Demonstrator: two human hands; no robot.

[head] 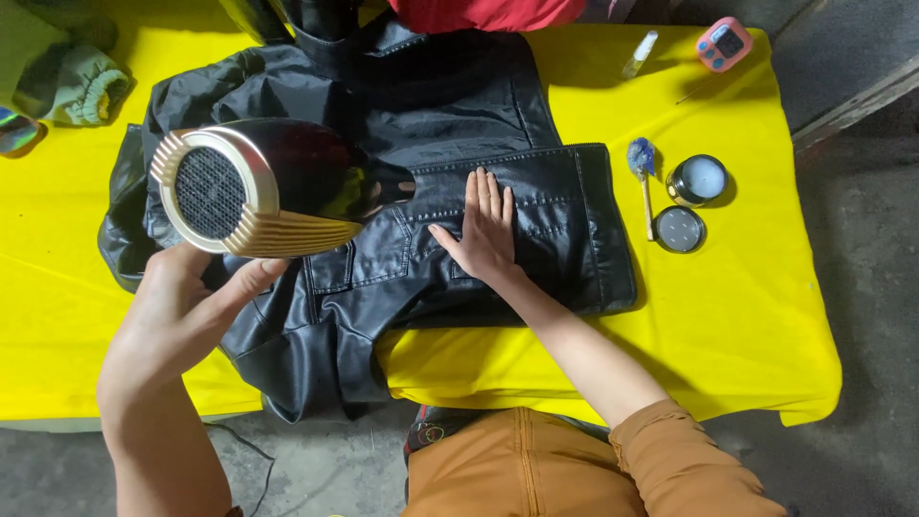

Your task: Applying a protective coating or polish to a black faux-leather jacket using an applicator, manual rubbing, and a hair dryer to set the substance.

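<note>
On the yellow table cover (728,316) that fills most of the frame lies a black leather jacket (565,258), spread from the upper middle down to the lower left of centre. At the centre of the frame the right hand (485,230) rests flat on the jacket, palm down, the fingers straight and close together, the thumb pointing to the left. It does not grip anything; it only presses on the leather beside a stitched seam. The right forearm runs from this hand down to the lower right, where an orange sleeve (689,460) is pushed up.

At the left of the frame the left hand (182,306) is closed around the handle of a hair dryer (258,187). The dryer is black with a gold rear grille turned toward the camera, and its nozzle points to the right, toward the jacket and near the right hand. The handle itself is hidden by the hand.

At the right of the jacket, on the yellow cover, a small brush (643,182) with a blue head lies just beside an open round tin (697,178) with pale content, and its dark lid (679,229) lies just below it. In the upper right of the frame there are a small clear bottle (639,54) and a pink timer (724,43). A green cloth (81,81) is in the upper left corner, and a red cloth (483,13) at the top edge.
</note>
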